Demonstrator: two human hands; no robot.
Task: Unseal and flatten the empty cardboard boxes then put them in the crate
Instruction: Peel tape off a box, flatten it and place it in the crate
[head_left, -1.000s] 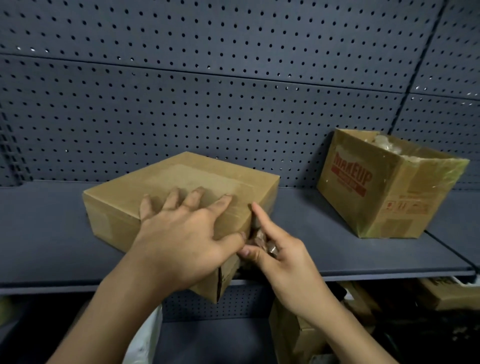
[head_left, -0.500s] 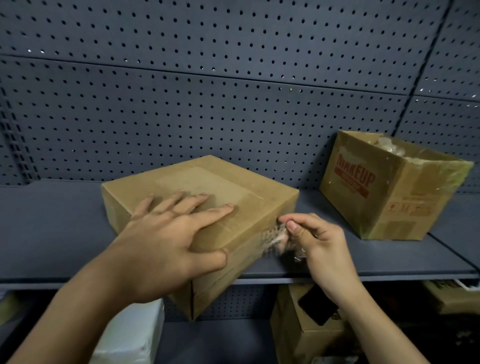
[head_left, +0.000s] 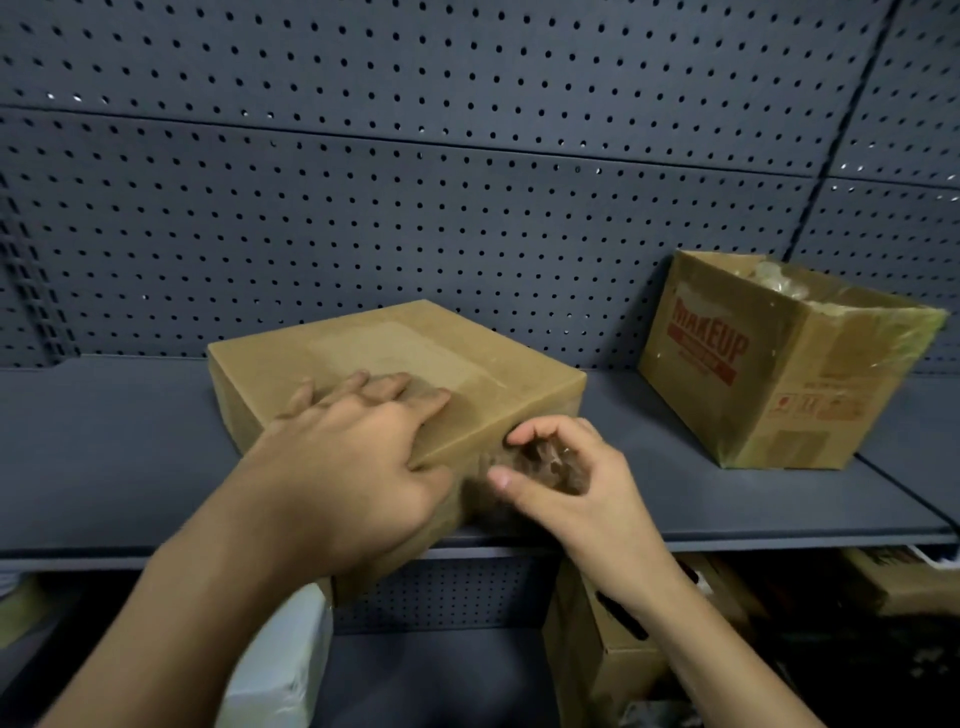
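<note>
A flat sealed brown cardboard box (head_left: 415, 353) lies on the dark grey shelf (head_left: 104, 467), one corner jutting over the front edge. My left hand (head_left: 358, 452) presses flat on the box's top, thumb down over the near edge. My right hand (head_left: 566, 483) is at the box's right front side, fingers curled around a crumpled strip of clear tape (head_left: 545, 462) that still clings to the box. No crate is in view.
A taller open box marked MAKEUP (head_left: 779, 358) stands tilted at the shelf's right. Pegboard wall (head_left: 415, 182) runs behind. Below the shelf sit a white package (head_left: 280, 660) and more cardboard boxes (head_left: 602, 639).
The box has turned and slid right under my left hand. My right hand pinched the tape on the side, pulled it off rightward, and now bunches it close against the box.
</note>
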